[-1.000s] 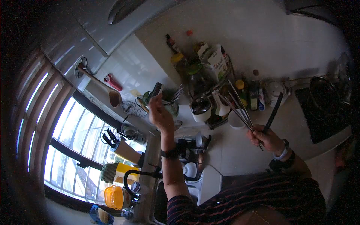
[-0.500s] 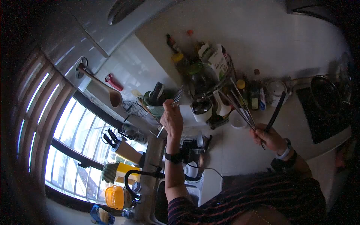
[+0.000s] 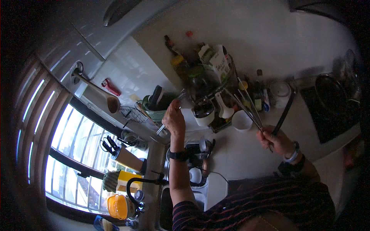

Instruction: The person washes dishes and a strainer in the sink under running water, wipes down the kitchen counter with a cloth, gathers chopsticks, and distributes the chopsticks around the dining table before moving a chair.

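Note:
My left hand (image 3: pixel 174 120) is closed around a slim metal utensil (image 3: pixel 160 129), apparently a fork; its upper end is dim beside the utensil pot. My right hand (image 3: pixel 275 140) grips several thin metal chopsticks (image 3: pixel 252 111) that fan out up and left. A long dark stick-like utensil (image 3: pixel 286 112) also rises from this hand; its kind is unclear. Near the chopsticks sits a white bowl (image 3: pixel 243 121) on the counter. Left of it are a white ladle or scoop (image 3: pixel 224 107) and a white container (image 3: pixel 203 117). A green pot (image 3: pixel 154 115) with utensils stands by my left hand.
Bottles (image 3: pixel 177 63) and cartons (image 3: pixel 217 61) crowd the corner. A dark hob (image 3: pixel 327 119) lies at right. Below my left hand are a dish rack (image 3: pixel 198 148), a black faucet (image 3: pixel 135 184) and a sink (image 3: pixel 165 210). A knife block (image 3: pixel 129 158) stands by the window.
My left hand has shifted slightly left and down with its utensil. The right hand keeps its bundle, almost unmoved. The white bowl shows more fully, and the whole view has shifted a little.

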The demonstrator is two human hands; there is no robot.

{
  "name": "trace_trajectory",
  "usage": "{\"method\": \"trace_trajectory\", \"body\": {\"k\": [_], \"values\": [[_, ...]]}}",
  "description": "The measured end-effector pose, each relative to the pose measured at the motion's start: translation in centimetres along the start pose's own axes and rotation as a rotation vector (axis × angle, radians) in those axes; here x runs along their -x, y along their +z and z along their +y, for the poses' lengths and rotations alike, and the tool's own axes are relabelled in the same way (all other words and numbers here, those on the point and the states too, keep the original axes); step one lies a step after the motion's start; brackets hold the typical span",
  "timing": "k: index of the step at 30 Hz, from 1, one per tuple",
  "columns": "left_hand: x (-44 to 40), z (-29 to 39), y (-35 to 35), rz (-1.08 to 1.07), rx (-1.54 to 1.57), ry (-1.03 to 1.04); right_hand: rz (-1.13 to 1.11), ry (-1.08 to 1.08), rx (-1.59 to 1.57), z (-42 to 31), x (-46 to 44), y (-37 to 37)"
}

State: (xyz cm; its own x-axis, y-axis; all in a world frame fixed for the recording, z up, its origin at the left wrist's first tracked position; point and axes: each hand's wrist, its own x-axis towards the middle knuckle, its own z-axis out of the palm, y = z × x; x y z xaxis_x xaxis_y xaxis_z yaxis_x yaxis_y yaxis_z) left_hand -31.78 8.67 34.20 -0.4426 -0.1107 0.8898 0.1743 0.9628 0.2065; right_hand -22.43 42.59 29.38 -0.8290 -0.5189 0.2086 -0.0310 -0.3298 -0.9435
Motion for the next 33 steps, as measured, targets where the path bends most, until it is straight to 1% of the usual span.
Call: {"method": "trace_trajectory", "body": {"k": [2,4,5,7,8,9,10,11,12,13,14,16,17,19,20,22,23,25,26,27,29,30,32,33], "values": [[-0.3,0.2,-0.6,0.01,0.038,-0.001,0.016,0.004,0.001,0.1,0.1,0.1],[-0.7,0.5,-1.0,0.063,0.036,-0.074,0.032,0.008,0.004,0.0,0.0,0.1],[-0.8,0.3,-1.2,0.06,0.038,-0.075,0.02,0.014,0.001,-0.3,0.0,0.2],[-1.6,0.6,-2.0,0.328,0.749,-0.192,0.015,0.021,0.0,-0.8,0.3,0.1],[-1.4,1.4,-3.9,0.273,0.601,-0.165,0.051,0.032,0.074,-1.1,0.5,-0.2],[-1.7,2.9,-6.2,0.339,0.445,-0.167,0.09,0.042,0.149,-1.3,0.7,-0.5],[-1.7,3.9,-7.9,0.4,0.291,-0.169,0.103,0.04,0.151,-1.3,1.0,-0.8],[-0.9,3.8,-9.0,0.473,0.418,-0.136,0.175,0.027,0.157,-1.2,1.5,-1.2],[0.2,3.6,-10.3,0.496,0.294,-0.079,0.252,0.018,0.161,-1.0,2.2,-1.5],[1.5,3.6,-11.6,0.516,0.174,-0.02,0.273,0.024,0.164,-0.9,2.9,-2.1],[3.2,4.5,-12.3,0.596,0.378,-0.288,0.334,0.051,0.13,-0.7,3.7,-2.7],[6.1,4.3,-12.6,0.634,0.523,-0.251,0.428,0.065,0.077,-1.2,5.3,-3.3],[6.8,4.5,-12.1,0.616,0.54,-0.262,0.453,0.075,0.081,-1.4,6.2,-3.7],[8.2,5.7,-11.3,0.567,0.415,-0.362,0.501,0.063,0.092,-2.1,8.5,-4.6],[8.9,6.7,-11.2,0.546,0.441,-0.37,0.533,0.067,0.098,-2.3,9.7,-5.4],[10.2,9.4,-10.6,0.179,0.584,-0.694,0.582,0.153,0.035,-2.5,12.4,-7.7],[10.5,11.2,-10.0,0.14,0.635,-0.694,0.612,0.147,-0.019,-2.5,13.9,-8.8],[11.2,15.2,-8.6,0.184,0.783,-0.603,0.679,0.104,-0.112,-3.1,16.8,-10.2],[12.0,17.2,-7.9,0.208,0.751,-0.491,0.704,0.076,-0.157,-3.7,18.6,-10.8],[12.9,18.6,-7.3,0.127,0.724,-0.341,0.764,0.061,-0.148,-4.1,20.7,-12.0],[14.3,23.4,-7.4,-0.015,0.846,-0.485,0.7,-0.014,-0.218,-5.1,25.2,-14.5],[15.3,26.1,-6.9,0.036,0.901,-0.486,0.741,-0.024,-0.209,-6.3,27.6,-15.2],[15.2,32.8,-7.1,-0.045,0.97,-0.49,0.725,-0.068,-0.221,-8.5,31.5,-17.0],[14.9,36.2,-8.5,-0.095,1.013,-0.487,0.756,-0.096,-0.207,-10.1,34.2,-17.2]]}}
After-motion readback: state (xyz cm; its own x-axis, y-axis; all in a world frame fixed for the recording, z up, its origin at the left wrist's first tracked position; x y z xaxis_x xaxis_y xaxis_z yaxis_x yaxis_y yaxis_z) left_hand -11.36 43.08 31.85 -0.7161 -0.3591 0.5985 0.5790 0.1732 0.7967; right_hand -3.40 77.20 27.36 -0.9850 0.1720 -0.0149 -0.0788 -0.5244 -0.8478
